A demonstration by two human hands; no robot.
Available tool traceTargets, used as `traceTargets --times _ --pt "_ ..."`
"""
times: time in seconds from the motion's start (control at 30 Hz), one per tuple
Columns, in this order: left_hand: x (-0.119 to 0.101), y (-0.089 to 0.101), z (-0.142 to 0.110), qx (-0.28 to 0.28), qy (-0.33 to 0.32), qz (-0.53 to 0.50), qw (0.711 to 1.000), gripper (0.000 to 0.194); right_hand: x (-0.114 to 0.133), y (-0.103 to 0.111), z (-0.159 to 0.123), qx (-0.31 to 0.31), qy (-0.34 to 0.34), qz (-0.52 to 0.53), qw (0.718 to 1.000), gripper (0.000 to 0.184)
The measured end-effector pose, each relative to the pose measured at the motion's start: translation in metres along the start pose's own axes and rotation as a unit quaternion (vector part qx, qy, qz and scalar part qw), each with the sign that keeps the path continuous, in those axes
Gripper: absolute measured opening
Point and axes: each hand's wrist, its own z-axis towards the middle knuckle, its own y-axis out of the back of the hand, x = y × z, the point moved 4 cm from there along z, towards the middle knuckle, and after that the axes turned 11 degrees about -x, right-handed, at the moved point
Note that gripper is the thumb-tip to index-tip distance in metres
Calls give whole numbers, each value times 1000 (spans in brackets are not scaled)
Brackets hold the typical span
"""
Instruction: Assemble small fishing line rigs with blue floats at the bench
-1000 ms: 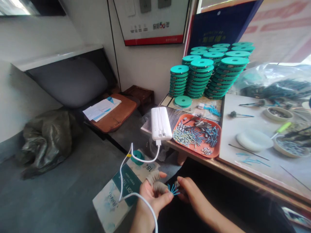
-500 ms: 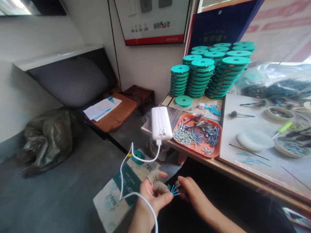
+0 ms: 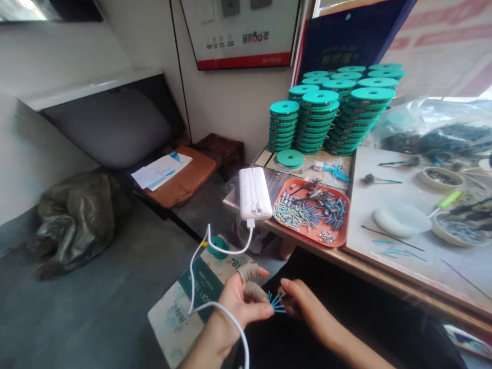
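My left hand [image 3: 246, 302], with grey tape wrapped round two fingers, pinches a small fan of thin blue sticks [image 3: 277, 303] between thumb and fingers. Close beside their tips, my right hand [image 3: 300, 300] is closed, thumb against the bent fingers. Something small and pale shows at its fingertips, but I cannot make out what it is. Both hands are above my dark-clothed lap. A white cable [image 3: 226, 310] crosses over my left wrist and runs up to a white power bank [image 3: 254, 193] at the table's edge.
An orange tray [image 3: 348, 225] of small metal and blue pieces lies on the table. Stacks of green spools [image 3: 321, 118] stand behind it. To the right are bowls [image 3: 440, 177] and a white round pad [image 3: 402, 219]. A tissue carton [image 3: 169, 312] sits below left.
My left forearm has shifted slightly left and the hand has turned a little. The fan of blue sticks has moved marginally right. Both hands stay close together.
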Motion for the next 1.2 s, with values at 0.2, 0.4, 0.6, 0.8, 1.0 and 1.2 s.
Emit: traceTargets --times 0.2,0.4,0.6,0.8,1.0,1.2 --pt "0 -2 1 8 -5 21 1000 53 1 -1 1 -4 8 -1 1000 51" --pt "-2 -3 1 5 -10 29 1000 51 -1 1 0 -9 3 -5 1000 49" --pt "-2 -3 1 11 -10 18 1000 51 0 0 -3 -12 -6 -9 1000 47" --pt "-1 -4 2 22 -8 20 1000 50 1 0 -4 -22 -11 -15 1000 46" --pt "0 -2 2 27 -5 25 999 51 2 -1 -4 -4 7 -33 999 49" --pt "1 -1 3 35 -1 21 999 52 2 0 -3 8 21 -49 999 51"
